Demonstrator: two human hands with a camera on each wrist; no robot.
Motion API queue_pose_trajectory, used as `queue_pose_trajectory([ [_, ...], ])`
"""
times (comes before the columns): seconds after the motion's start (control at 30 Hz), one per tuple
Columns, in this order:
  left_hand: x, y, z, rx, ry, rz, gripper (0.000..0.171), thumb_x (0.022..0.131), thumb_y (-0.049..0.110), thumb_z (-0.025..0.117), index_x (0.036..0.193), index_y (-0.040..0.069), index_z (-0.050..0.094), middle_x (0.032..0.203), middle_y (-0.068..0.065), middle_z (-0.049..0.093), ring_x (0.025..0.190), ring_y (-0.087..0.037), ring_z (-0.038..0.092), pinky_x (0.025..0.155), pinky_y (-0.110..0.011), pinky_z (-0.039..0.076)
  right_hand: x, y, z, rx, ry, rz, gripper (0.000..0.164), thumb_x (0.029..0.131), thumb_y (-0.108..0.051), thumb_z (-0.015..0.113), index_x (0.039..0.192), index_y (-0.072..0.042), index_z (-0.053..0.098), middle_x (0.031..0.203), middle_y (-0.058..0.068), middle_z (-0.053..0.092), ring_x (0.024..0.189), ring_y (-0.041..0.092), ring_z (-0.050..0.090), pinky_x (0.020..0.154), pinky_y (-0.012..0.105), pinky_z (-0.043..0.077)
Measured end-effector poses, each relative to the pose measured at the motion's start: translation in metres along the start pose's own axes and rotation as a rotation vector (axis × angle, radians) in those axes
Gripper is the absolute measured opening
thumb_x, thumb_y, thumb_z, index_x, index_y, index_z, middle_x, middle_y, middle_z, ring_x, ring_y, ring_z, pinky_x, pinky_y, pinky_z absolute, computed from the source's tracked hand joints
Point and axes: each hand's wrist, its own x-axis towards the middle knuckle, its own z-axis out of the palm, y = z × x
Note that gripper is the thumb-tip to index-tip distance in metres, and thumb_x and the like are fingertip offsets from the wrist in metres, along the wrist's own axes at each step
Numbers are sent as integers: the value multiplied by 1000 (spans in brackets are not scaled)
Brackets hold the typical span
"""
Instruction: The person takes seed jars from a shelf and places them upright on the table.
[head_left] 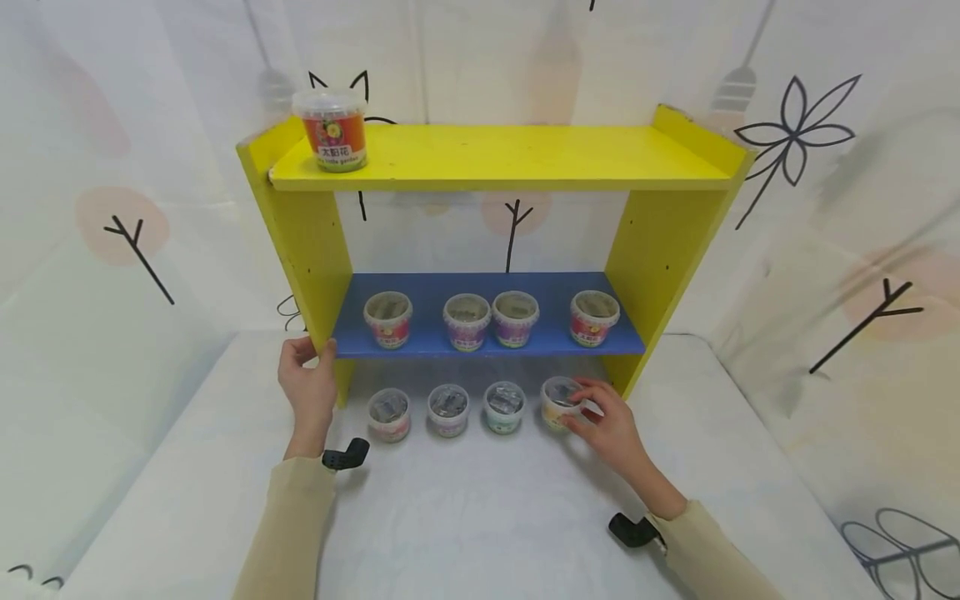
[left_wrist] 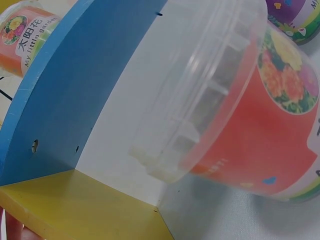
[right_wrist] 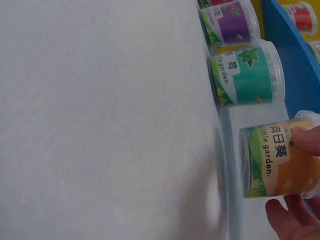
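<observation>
Right hand on orange tub, lettering legible from right wrist only

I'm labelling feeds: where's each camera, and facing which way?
Head: on the head, facing forward and down at the shelf; left grip, right grip, sleeves show.
Left wrist: worn there, facing a red cup; left fingers show.
Right wrist: worn there, facing the orange cup; right fingers show.
Head and right wrist share the orange cup.

Orange lidded tub (rightmost of front 4), roughly upright before yellow-blue shelf
</observation>
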Motion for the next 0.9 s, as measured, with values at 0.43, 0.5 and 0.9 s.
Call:
queue_pose_trajectory([
  [0.43, -2, 3, 1, -6, 4, 2, 28, 96, 27, 66, 110, 7, 54, 110, -4, 56, 108, -17, 50, 86, -32, 40, 4, 20, 8, 8, -60, 32, 27, 78, 12, 78, 99, 7, 61, 130, 32, 53, 117, 49, 53, 87, 58, 49],
  [0.5, -2, 3, 1, -7, 9, 3, 27, 95, 26, 67, 110, 7, 54, 109, -3, 56, 107, -16, 50, 85, -31, 40, 5, 30, 9, -4, -66, 22, 29, 76, 12, 79, 100, 6, 61, 130, 30, 53, 118, 48, 52, 88, 57, 49],
  [0.9, -1, 4, 1, 4, 2, -30, 30, 96, 29, 66, 113, 7, 54, 113, -5, 56, 112, -18, 50, 90, -35, 41, 6, 42, 3, -67, -118, -7, 35, 75, 2, 84, 104, -5, 65, 131, 18, 56, 122, 39, 52, 96, 54, 45],
])
